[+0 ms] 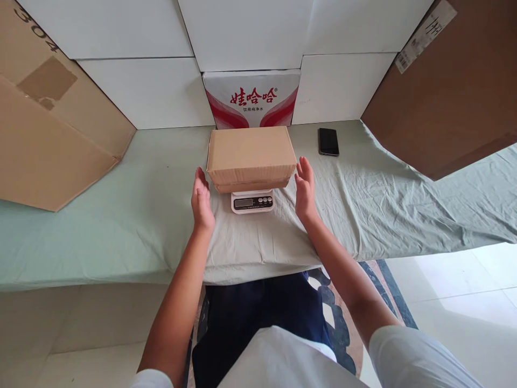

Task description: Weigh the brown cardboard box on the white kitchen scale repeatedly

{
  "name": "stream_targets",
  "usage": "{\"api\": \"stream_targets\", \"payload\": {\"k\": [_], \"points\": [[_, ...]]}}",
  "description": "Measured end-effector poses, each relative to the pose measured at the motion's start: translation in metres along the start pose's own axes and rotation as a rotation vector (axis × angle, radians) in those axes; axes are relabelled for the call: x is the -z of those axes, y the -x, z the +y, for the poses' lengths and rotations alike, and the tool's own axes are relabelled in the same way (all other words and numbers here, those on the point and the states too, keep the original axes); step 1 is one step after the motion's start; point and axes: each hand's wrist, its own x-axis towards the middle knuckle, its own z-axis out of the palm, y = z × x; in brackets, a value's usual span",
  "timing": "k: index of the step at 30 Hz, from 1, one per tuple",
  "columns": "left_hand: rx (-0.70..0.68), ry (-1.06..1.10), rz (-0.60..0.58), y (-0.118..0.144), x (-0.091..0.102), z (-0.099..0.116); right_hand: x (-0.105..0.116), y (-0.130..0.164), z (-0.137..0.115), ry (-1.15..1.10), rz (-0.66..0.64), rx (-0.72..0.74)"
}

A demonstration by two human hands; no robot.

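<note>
A closed brown cardboard box (251,155) rests on a small white kitchen scale (252,202) whose display and buttons face me. My left hand (201,200) is flat and open just left of the box's near corner, a small gap between them. On the other side my right hand (305,188) is open beside the box's right edge, also apart from it. Neither hand holds anything.
A pale green cloth (121,215) covers the table. A black phone (328,141) lies at the back right. Large brown cartons lean at the left (48,118) and right (452,86). White boxes and a red-and-white printed carton (252,99) line the back.
</note>
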Motion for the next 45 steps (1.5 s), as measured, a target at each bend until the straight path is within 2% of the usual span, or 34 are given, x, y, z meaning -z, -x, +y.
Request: {"api": "stream_targets", "payload": {"k": [8, 25, 33, 45], "points": [[0.001, -0.002, -0.008, 0.0, 0.0, 0.0, 0.001, -0.001, 0.008, 0.03, -0.04, 0.019], [0.047, -0.007, -0.042, -0.002, 0.0, 0.001, -0.003, -0.002, 0.002, -0.005, -0.077, -0.003], [0.071, 0.012, -0.031, -0.001, -0.007, 0.013, -0.009, 0.0, -0.01, -0.023, -0.105, 0.052], [0.043, 0.083, -0.054, 0.0, -0.008, 0.009, -0.012, 0.001, -0.018, -0.033, -0.1, 0.033]]}}
